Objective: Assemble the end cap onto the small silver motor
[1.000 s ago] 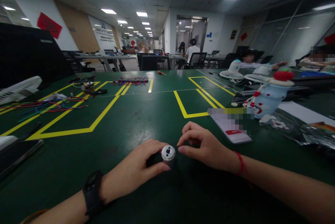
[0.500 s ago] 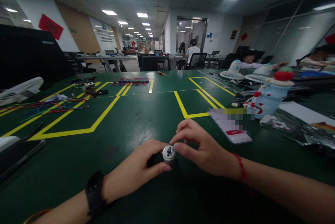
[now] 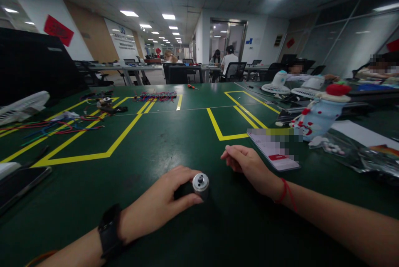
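Observation:
My left hand [image 3: 166,194] grips a small silver electric motor [image 3: 200,182] between thumb and fingers. The motor stands upright just above or on the green table, its round end face and short central shaft turned up, with small dark holes beside the shaft. To the right of the motor, and apart from it, my right hand [image 3: 246,163] hovers with its fingers curled together. Whatever the fingertips hold, if anything, is hidden. A phone [image 3: 264,144] with a lit screen lies just beyond my right hand.
Yellow tape [image 3: 124,136] marks shapes on the green table [image 3: 149,142]. Wires [image 3: 71,125] lie at left, wire bundles [image 3: 158,97] and a screwdriver [image 3: 192,87] farther back. A blue bottle [image 3: 324,113], white fans [image 3: 277,86] and a plastic bag [image 3: 358,154] stand or lie at right.
My right hand has moved off the motor, to the right, and its fingers have curled in. The left hand keeps its hold on the motor in nearly the same place.

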`<state>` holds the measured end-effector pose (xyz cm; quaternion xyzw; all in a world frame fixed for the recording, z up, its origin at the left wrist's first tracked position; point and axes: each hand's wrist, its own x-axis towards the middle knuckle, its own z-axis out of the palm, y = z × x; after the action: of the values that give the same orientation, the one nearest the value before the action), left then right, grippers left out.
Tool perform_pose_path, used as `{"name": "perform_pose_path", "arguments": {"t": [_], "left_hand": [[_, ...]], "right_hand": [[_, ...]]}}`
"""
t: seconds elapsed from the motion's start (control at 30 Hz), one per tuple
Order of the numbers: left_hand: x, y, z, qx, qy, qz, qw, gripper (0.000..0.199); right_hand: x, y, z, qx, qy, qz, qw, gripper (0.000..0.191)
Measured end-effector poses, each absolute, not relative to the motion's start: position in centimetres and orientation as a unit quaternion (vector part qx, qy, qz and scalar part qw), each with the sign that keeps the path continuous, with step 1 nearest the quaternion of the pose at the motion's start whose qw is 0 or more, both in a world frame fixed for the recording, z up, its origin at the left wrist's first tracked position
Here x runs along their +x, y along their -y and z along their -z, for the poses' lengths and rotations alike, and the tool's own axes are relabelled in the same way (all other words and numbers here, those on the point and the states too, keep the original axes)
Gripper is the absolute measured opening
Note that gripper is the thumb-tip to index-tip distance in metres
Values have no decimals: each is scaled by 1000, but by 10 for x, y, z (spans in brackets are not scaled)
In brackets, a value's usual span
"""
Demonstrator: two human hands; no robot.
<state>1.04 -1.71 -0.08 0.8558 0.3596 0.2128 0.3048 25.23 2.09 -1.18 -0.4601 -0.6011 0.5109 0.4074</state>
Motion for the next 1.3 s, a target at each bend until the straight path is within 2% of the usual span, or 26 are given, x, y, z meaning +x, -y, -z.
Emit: {"name": "perform_pose_path", "arguments": {"t": [0.2,0.37,0.47,0.57,0.63,0.83,0.93,1.1,1.2,1.3], "left_hand": [[11,17,0,855,-362,-216,301,20],[12,17,3,859,-357,-221,295,16],[11,17,6,858,-357,-222,294,19],[11,18,5,856,-359,-226,293,20],[11,18,3,856,-363,-221,296,20],[12,17,-1,858,-359,-211,300,18],[12,16,0,859,-358,-209,300,18],[11,16,1,859,-358,-210,300,19],[10,16,1,859,-357,-209,302,20],[9,17,0,859,-355,-209,305,24]], "right_hand": [[241,-8,2,-439,724,-394,358,25],[218,11,-9,-363,815,-275,358,14],[213,15,-12,-366,812,-253,378,9],[221,12,-16,-371,785,-284,407,12],[232,8,-18,-367,783,-315,391,14],[260,-4,-2,-339,858,-315,221,15],[261,-5,6,-333,877,-293,186,17],[261,-6,4,-327,873,-312,184,23],[265,-12,0,-324,839,-388,200,27],[271,-23,2,-377,732,-500,270,31]]}}
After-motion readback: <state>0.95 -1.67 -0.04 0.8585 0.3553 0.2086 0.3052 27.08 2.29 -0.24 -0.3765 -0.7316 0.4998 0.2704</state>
